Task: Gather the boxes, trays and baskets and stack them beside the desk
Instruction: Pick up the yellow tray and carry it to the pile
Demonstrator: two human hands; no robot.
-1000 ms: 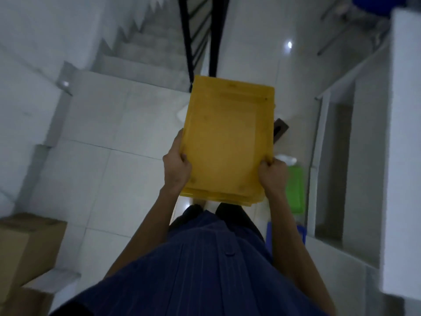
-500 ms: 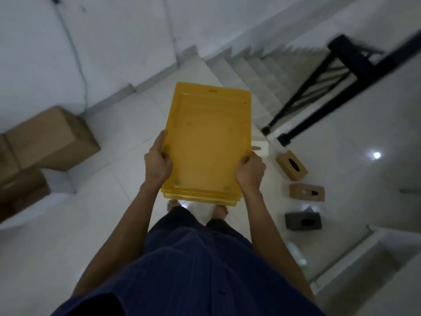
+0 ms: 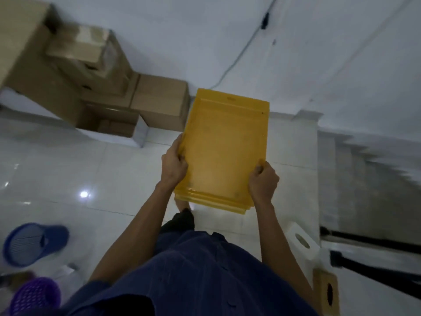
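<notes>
Purple basket point(image 3: 34, 295): on the floor at the lower left corner, perforated plastic, partly cut off by the frame; probably light and a little springy, best lifted by its rim.
Blue basket point(image 3: 29, 244): on the floor just above the purple one, slotted bottom showing, lying tilted; likely light, and the rim is the obvious hold.
Cardboard boxes point(image 3: 95, 83): piled against the wall at the upper left, one open at the top; weight cannot be told from here, so they would want both hands under the base.
Left hand point(image 3: 174, 166): closed on the left long edge of the yellow trays, thumb on top, fingers curled underneath.
Yellow trays point(image 3: 224, 149): held in the air in front of the body, above the tiled floor, roughly level; layered rims at the near end suggest several nested together. Stiff, smooth plastic, judged light for two hands but slippery, so the nested pieces could slide apart if tipped; gripping opposite long edges near the near corners looks right.
Right hand point(image 3: 264, 182): fisted round the right long edge near the near corner, thumb over the lip.
Tissue boxes point(image 3: 301, 242): a white and a brown one on the floor at the lower right, near the stair rail; small and light, easily crushed.
</notes>
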